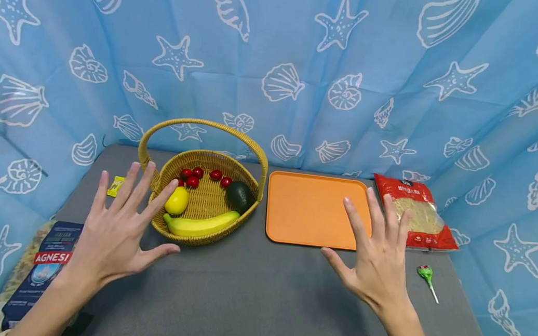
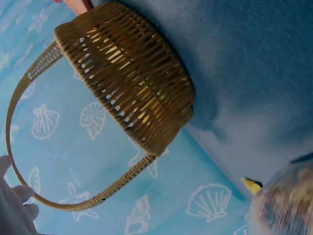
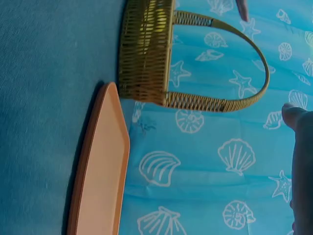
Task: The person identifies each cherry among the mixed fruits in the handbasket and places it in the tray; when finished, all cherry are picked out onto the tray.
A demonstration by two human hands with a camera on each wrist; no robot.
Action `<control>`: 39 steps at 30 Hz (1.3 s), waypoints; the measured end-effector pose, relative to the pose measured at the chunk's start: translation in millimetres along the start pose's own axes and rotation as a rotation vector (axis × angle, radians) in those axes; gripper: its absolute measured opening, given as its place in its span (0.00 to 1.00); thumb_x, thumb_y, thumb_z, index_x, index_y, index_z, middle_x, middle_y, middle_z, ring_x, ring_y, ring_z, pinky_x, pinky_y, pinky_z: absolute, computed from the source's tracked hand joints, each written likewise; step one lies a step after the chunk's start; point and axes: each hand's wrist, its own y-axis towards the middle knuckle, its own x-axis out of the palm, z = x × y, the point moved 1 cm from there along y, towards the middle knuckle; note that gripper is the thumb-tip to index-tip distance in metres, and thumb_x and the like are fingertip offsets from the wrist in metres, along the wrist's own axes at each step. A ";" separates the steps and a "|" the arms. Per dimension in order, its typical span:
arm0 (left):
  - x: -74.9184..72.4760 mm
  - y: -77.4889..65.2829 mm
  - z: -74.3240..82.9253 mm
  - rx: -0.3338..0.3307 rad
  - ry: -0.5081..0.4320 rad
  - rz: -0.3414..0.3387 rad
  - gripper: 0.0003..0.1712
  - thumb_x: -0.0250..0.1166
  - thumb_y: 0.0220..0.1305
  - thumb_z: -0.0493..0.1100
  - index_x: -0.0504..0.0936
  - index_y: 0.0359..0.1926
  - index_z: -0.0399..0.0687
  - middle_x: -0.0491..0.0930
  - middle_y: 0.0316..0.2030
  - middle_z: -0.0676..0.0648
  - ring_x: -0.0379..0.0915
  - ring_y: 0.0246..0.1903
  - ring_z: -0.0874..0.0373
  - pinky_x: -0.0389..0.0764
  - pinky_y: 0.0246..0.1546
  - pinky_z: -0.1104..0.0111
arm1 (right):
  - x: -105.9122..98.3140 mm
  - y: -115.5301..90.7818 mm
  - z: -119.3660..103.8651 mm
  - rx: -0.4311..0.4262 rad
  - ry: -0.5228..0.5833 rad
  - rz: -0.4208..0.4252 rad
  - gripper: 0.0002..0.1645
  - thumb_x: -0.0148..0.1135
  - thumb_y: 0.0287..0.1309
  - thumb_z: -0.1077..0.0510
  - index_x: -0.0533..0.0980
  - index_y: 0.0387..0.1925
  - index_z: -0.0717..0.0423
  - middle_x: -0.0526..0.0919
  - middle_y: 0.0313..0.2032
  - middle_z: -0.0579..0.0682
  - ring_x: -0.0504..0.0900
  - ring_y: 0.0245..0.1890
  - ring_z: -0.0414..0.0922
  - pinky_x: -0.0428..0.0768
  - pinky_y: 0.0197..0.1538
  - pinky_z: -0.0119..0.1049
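Note:
My left hand (image 1: 116,235) is held up with fingers spread, in front of the left side of a wicker basket (image 1: 198,241) in the head view. In the basket lie a banana (image 1: 201,224), a lemon (image 1: 177,201), an avocado (image 1: 240,196) and several cherries (image 1: 192,181). My right hand (image 1: 377,264), also spread and holding nothing, is raised by the lower right corner of an orange tray (image 1: 313,210). The left wrist view shows the woven side of the basket (image 2: 132,78); in the right wrist view the tray (image 3: 102,166) appears edge-on.
A red noodle bag (image 1: 415,214) lies right of the tray, with a green lollipop (image 1: 425,273) nearer the front. At left are a dark blue AGNESI pasta bag (image 1: 48,272) and a small yellow packet (image 1: 115,186). A blue shell-patterned curtain (image 1: 273,111) stands behind the grey table (image 1: 241,301).

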 end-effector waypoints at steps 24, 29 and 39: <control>44.5 -21.9 -17.1 -0.476 -0.555 -0.203 0.38 0.74 0.72 0.47 0.73 0.75 0.33 0.69 0.75 0.30 0.66 0.73 0.27 0.70 0.69 0.25 | 72.8 58.5 -90.1 0.015 0.841 -0.333 0.25 0.72 0.71 0.61 0.79 0.67 0.53 0.87 0.53 0.50 0.87 0.48 0.44 0.92 0.49 0.40; 51.7 -29.5 -19.9 -0.485 -0.609 -0.173 0.36 0.74 0.72 0.44 0.74 0.73 0.32 0.71 0.73 0.30 0.72 0.69 0.30 0.80 0.62 0.31 | 100.7 84.3 -112.3 -0.021 0.911 -0.510 0.23 0.68 0.74 0.59 0.78 0.66 0.54 0.87 0.55 0.52 0.89 0.49 0.46 0.93 0.51 0.44; 58.3 -37.0 -19.4 -0.525 -0.661 -0.139 0.36 0.72 0.75 0.45 0.73 0.75 0.32 0.70 0.75 0.31 0.72 0.69 0.30 0.82 0.61 0.31 | 159.9 138.7 -134.7 0.154 1.062 -0.736 0.21 0.63 0.77 0.61 0.78 0.67 0.58 0.85 0.57 0.62 0.90 0.50 0.60 0.93 0.56 0.44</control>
